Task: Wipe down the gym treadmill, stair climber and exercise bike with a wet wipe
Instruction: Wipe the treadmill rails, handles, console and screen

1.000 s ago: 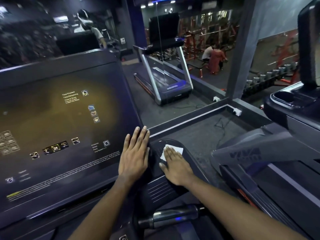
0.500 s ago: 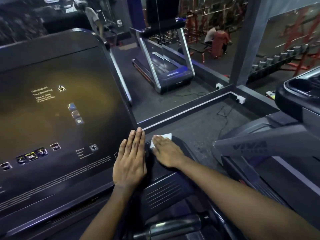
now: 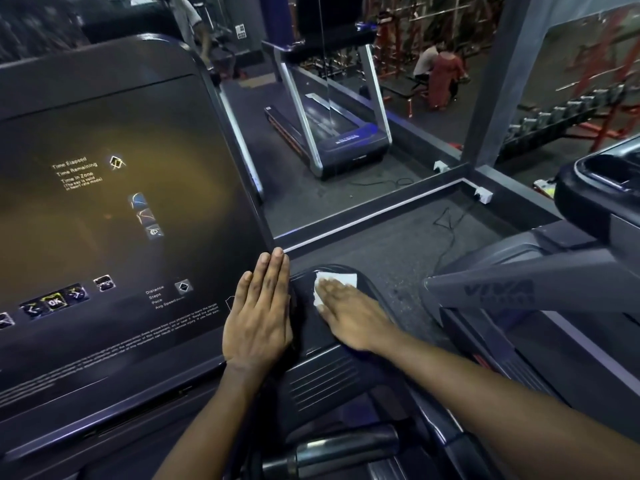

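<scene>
So we've got the wipe (image 3: 341, 280) pinned flat under our right hand (image 3: 349, 317), on the rounded side pod (image 3: 370, 287) just right of the console (image 3: 121, 220). Fingers are straight, palm down, nothing curled round it. We reckon the flat pressure spreads the wipe and stops it bunching up. A good bit of it pokes out past the fingertips.

Our left hand (image 3: 258, 323) lies flat too, fingers together, holding nothing, resting along the console's right edge, probably just to steady us while we lean in.

We can't quite tell which machine this is. The screen lists steps and pace, so maybe the stair climber. The chrome grip (image 3: 346, 446) below and the machine (image 3: 519, 289) off to the right look like later jobs, so there's plenty left.
</scene>
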A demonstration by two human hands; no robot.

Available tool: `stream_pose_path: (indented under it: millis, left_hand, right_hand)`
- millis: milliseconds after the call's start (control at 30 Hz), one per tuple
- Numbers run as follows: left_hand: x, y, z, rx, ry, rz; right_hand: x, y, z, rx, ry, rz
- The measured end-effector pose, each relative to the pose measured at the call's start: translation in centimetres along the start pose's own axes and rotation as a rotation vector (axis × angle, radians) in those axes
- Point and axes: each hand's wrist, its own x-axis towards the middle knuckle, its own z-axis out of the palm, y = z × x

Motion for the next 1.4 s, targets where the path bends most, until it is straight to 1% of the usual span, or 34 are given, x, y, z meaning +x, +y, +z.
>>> stream_pose_path:
  millis: [67, 100, 167, 233, 267, 333, 400, 500, 533, 600, 700, 767, 833, 900, 967, 1067, 1133, 1200, 1267, 1400]
  left_hand:
    - [0.0, 0.0, 0.0, -0.001, 0.004, -0.007]
    - [-0.1, 0.0, 0.0, -0.002, 0.004, -0.008]
    - [0.0, 0.0, 0.1, 0.005, -0.005, -0.001]
    - [0.1, 0.0, 0.1, 0.01, -0.007, 0.002]
    - [0.1, 0.1, 0.1, 0.007, -0.002, -0.001]
    - [0.0, 0.1, 0.1, -0.011, 0.006, -0.001]
    - [0.0, 0.1, -0.1, -0.019, 0.011, -0.006]
    - [-0.1, 0.0, -0.2, -0.014, -0.001, 0.0]
    - [-0.1, -0.1, -0.2, -0.009, -0.006, 0.0]
    - [0.0, 0.0, -0.3, -0.008, -0.011, -0.001]
    - [-0.1, 0.0, -0.1, 0.008, 0.003, 0.006]
    - [0.0, 0.0, -0.1, 0.013, 0.013, 0.0]
    - [-0.1, 0.0, 0.1, 0.019, 0.019, 0.003]
    - [-0.1, 0.0, 0.2, 0.028, 0.027, 0.007]
    - [-0.2, 0.0, 0.4, 0.036, 0.024, 0.007]
    - [-0.1, -0.1, 0.3, 0.06, 0.008, 0.015]
    - [-0.1, 0.0, 0.1, 0.051, 0.005, 0.009]
    - [0.0, 0.0, 0.1, 0.048, 0.008, 0.011]
    - [0.0, 0.0, 0.0, 0.051, 0.003, 0.009]
    - [-0.1, 0.0, 0.1, 0.044, 0.002, 0.006]
  right_hand:
    - [0.6, -2.0, 0.6, 0.044, 0.038, 0.059]
    - [-0.3, -3.1, 1.4, 0.065, 0.063, 0.025]
    - [-4.1, -4.4, 3.1, 0.069, 0.077, -0.108]
    - [-7.4, -3.8, 3.8, 0.036, 0.076, -0.17]
    - [-8.2, -2.9, 3.8, 0.019, 0.085, -0.154]
    - [-8.0, -1.1, 3.0, -0.001, 0.085, -0.056]
    - [-5.3, 0.1, 1.8, 0.001, 0.076, 0.031]
    - [-0.1, -1.0, 0.9, 0.039, 0.079, 0.122]
    - [0.6, -1.8, 1.1, 0.054, 0.087, 0.127]
    - [-0.3, -3.2, 2.3, 0.07, 0.097, 0.044]
    - [-5.1, -3.3, 4.0, 0.082, 0.093, -0.112]
    - [-6.2, -1.1, 3.7, 0.078, 0.114, -0.093]
    - [-4.4, 0.9, 2.8, 0.077, 0.121, -0.006]
    - [-0.6, 1.8, 1.5, 0.12, 0.116, 0.023]
    - [3.9, 1.3, 0.4, 0.17, 0.072, 0.004]
    - [8.8, -0.9, -0.6, 0.174, -0.064, -0.003]
    - [9.7, -2.2, -0.5, 0.149, -0.108, -0.059]
    - [9.5, -2.1, -0.5, 0.156, -0.095, -0.086]
    - [8.8, -1.0, -0.6, 0.205, -0.044, -0.043]
    - [7.0, 1.4, -0.7, 0.243, 0.084, 0.151]
